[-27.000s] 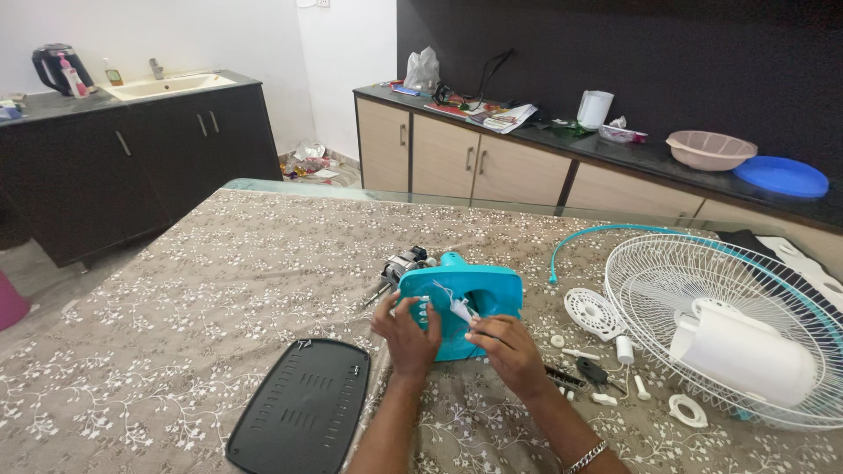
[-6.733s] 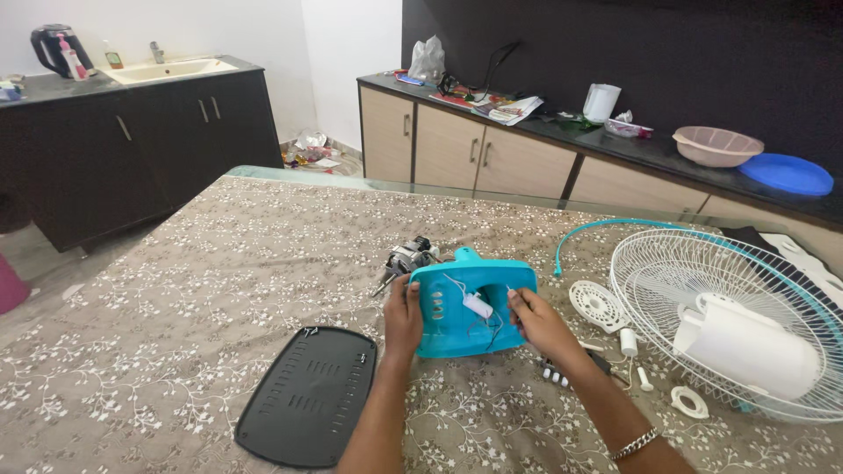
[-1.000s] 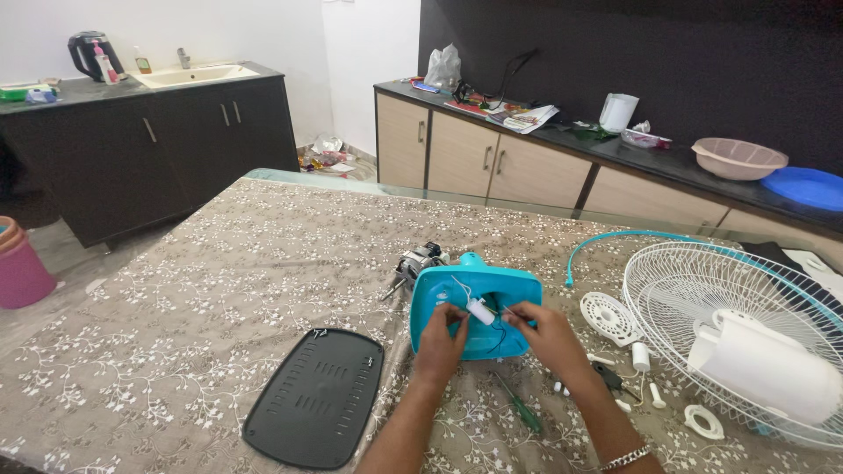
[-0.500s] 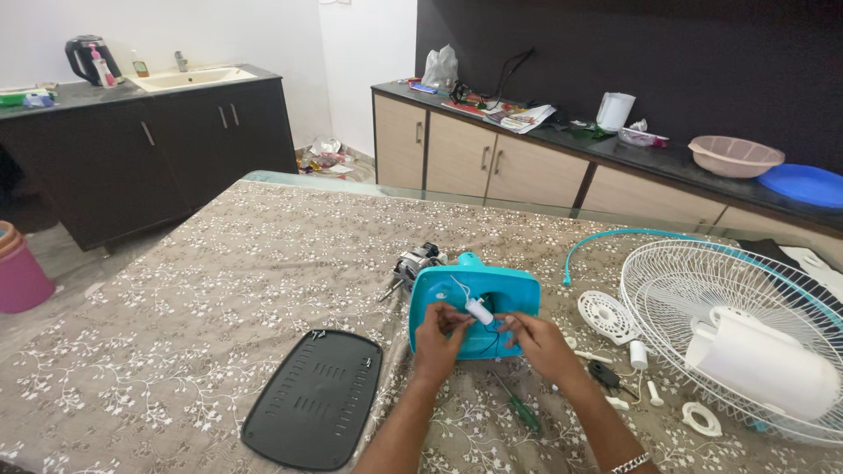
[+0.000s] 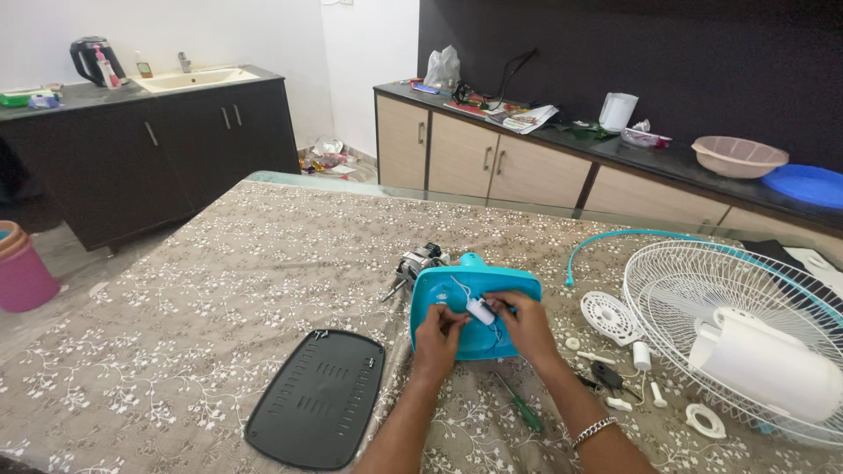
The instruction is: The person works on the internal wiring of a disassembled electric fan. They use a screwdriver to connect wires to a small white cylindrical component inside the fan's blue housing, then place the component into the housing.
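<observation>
Since half a second ago little has been shifted: both hands have been kept inside the turquoise fan housing (image 5: pixel 474 309), with the right hand drawn slightly closer to the small white capacitor (image 5: pixel 480 311) at its middle. The left hand (image 5: pixel 436 333) is curled at the housing's seven o'clock side, its fingertips pinched on thin wires; the right hand (image 5: pixel 527 324) is partly closed at four o'clock, thumb and forefinger touching the end of the capacitor. Whether either grip is firm cannot be told. The housing lies open side up near the middle of the patterned tablecloth (image 5: pixel 219 281), and in it only the capacitor and wires are seen. A metal motor (image 5: pixel 416 263) is lying against it at ten o'clock. A black vented plate (image 5: pixel 318 398) is laid flat at eight o'clock, well apart from the hands, and a green-handled screwdriver (image 5: pixel 520 407) is lying just beside the right forearm. At three o'clock a white wire fan guard (image 5: pixel 702 290) with a white motor cover (image 5: pixel 766 367) resting in it is found, with a white round grille piece (image 5: pixel 608 314) and small white parts scattered between it and the housing. On the far counter a pink bowl (image 5: pixel 739 156) is seen, its contents hidden, beside a blue lid (image 5: pixel 808 184). A pink bucket (image 5: pixel 21 274) is standing on the floor at nine o'clock. Open cloth is left from nine to twelve o'clock up to the table's far edge; the right side is crowded.
</observation>
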